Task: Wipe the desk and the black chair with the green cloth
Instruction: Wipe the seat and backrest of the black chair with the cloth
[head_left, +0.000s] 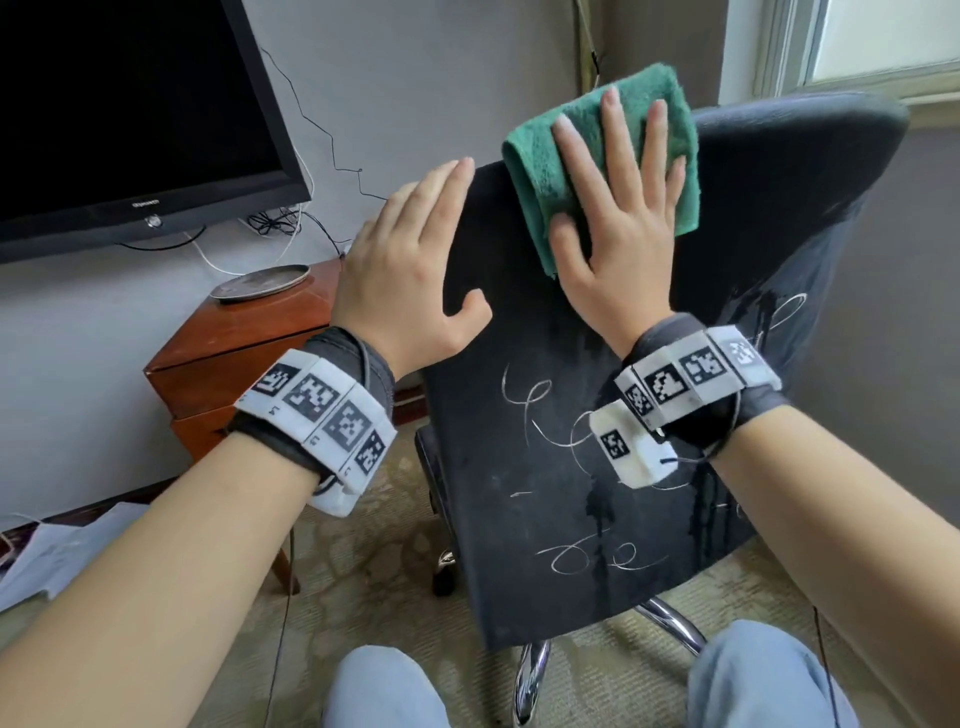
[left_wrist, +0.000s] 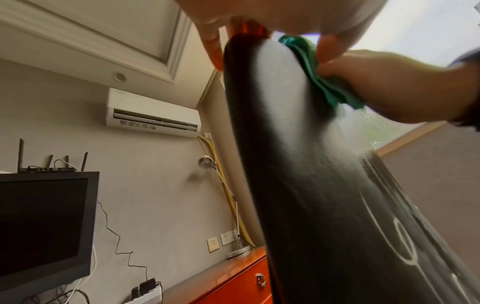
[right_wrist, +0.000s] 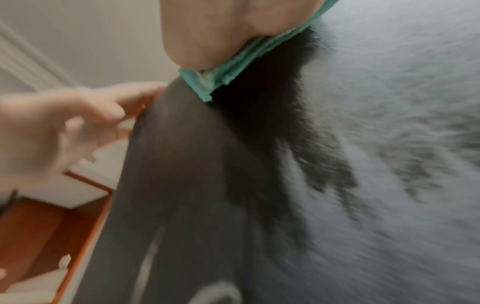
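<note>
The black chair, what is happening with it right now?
A person is wiping the black chair. The right hand presses the folded green cloth flat against the top of the backrest, fingers spread. The left hand rests open on the backrest's left edge, apparently steadying it. White scribbles and dark wet streaks show lower on the backrest.

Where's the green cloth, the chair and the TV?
Cloth (head_left: 535, 156): head view, bare left part.
Chair (head_left: 519, 415): head view, middle of backrest.
TV (head_left: 119, 104): head view, dark screen.
</note>
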